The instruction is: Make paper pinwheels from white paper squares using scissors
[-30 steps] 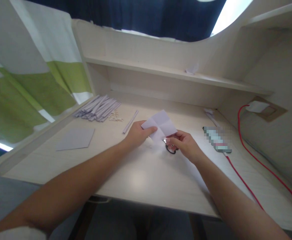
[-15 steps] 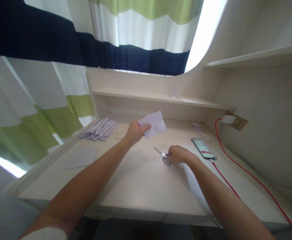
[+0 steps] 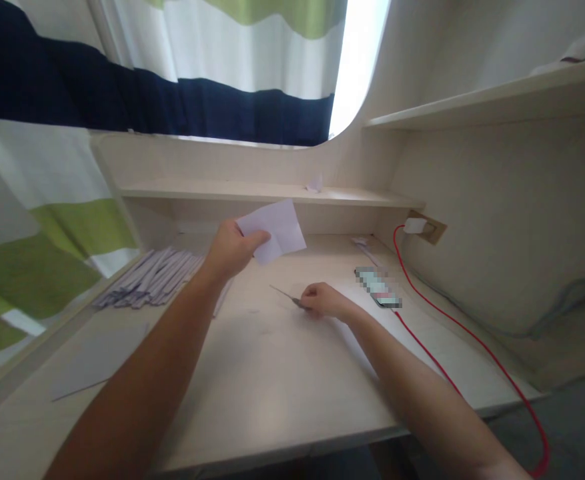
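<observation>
A small sheet of white paper (image 3: 281, 228) with a crease is pinched between the thumb and fingers of my left hand (image 3: 233, 248), held up above the desk. My right hand (image 3: 323, 300) is closed around the handles of a pair of scissors (image 3: 292, 299). Their thin blades point left and away from me, seen edge-on, and the fingers cover most of the handles. The scissors are below and to the right of the paper, apart from it.
A pile of folded paper strips (image 3: 149, 277) lies at the desk's left, with a flat white sheet (image 3: 97, 360) nearer me. On the right are a phone (image 3: 378, 288), a red cable (image 3: 452, 319) and a plugged-in charger (image 3: 415, 225). A low shelf (image 3: 212, 190) runs along the back.
My right hand has turned the scissors from lying flat to edge-on. The left hand still holds the paper. The whole view has shifted to the right.
</observation>
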The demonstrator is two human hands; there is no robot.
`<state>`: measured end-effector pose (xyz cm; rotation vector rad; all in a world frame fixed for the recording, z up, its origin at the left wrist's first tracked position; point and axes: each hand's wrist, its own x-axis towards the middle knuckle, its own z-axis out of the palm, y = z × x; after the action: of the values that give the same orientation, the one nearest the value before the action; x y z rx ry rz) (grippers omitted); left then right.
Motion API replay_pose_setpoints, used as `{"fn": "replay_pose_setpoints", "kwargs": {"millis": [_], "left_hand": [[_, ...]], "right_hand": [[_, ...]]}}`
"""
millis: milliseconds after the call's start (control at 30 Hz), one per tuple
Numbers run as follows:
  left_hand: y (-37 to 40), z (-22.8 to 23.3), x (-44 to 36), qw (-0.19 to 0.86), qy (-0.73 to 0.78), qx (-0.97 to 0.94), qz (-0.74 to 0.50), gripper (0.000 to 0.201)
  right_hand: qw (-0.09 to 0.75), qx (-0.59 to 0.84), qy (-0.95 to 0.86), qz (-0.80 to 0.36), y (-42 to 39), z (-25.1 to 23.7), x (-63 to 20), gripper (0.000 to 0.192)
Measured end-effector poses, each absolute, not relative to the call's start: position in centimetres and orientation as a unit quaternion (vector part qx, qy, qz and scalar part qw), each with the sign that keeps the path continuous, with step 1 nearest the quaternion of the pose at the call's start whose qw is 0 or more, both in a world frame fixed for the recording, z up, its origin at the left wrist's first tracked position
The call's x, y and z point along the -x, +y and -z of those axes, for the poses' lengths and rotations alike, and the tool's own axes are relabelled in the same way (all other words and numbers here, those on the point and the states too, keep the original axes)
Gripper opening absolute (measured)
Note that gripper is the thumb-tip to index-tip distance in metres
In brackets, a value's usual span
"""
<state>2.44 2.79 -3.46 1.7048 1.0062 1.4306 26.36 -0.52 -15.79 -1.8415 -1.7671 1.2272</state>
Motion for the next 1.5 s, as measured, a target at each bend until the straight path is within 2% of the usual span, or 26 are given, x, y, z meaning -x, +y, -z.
{"fn": "replay_pose_setpoints", "kwargs": {"millis": [133, 367, 500, 767, 867, 967, 1200, 1267, 1333, 1400, 1433, 1500], "left_hand": [[3.3, 3.3, -1.7, 0.349, 0.392, -0.659, -0.539, 0.025], [2.5, 1.9, -0.3, 0.354, 0.37, -0.65, -0.562, 0.032], [1.7, 1.1, 0.2, 0.342, 0.371, -0.652, -0.567, 0.03], [0.8, -0.3, 2.3, 0.333, 0.366, -0.627, -0.601, 0.031], [0.3, -0.7, 2.9, 0.314, 0.373, -0.63, -0.604, 0.032], [-0.2, -1.1, 3.2, 0.299, 0.388, -0.641, -0.592, 0.032], [-0.6, -1.1, 2.9, 0.306, 0.394, -0.656, -0.567, 0.028], [-0.4, -0.9, 2.6, 0.306, 0.386, -0.665, -0.562, 0.026], [-0.2, -0.6, 2.4, 0.3, 0.386, -0.668, -0.561, 0.025], [0.1, -0.5, 2.3, 0.294, 0.393, -0.659, -0.57, 0.025], [0.2, -0.4, 2.2, 0.291, 0.396, -0.653, -0.575, 0.025], [0.5, -0.3, 2.1, 0.293, 0.4, -0.646, -0.58, 0.025]], "right_hand": [[0.266, 0.578, -0.581, -0.507, -1.0, 16.5, -25.7, 0.018], [0.426, 0.457, -0.505, -0.596, -2.1, 16.1, -24.7, 0.048], [0.431, 0.402, -0.498, -0.637, -2.6, 14.5, -24.0, 0.053], [0.415, 0.352, -0.517, -0.66, -3.8, 11.1, -21.2, 0.035], [0.426, 0.36, -0.523, -0.644, -3.9, 10.1, -20.5, 0.036], [0.478, 0.362, -0.527, -0.602, -3.1, 8.2, -20.6, 0.039], [0.6, 0.375, -0.569, -0.419, -1.7, 2.8, -21.4, 0.04], [0.594, 0.401, -0.598, -0.359, -1.5, 2.1, -21.9, 0.039], [0.548, 0.458, -0.632, -0.301, -1.0, 2.1, -22.8, 0.039], [0.435, 0.562, -0.661, -0.241, -0.1, 3.0, -24.1, 0.039], [0.336, 0.629, -0.665, -0.222, 0.4, 3.9, -24.8, 0.038], [0.231, 0.675, -0.66, -0.235, 1.2, 6.2, -25.7, 0.032]]}}
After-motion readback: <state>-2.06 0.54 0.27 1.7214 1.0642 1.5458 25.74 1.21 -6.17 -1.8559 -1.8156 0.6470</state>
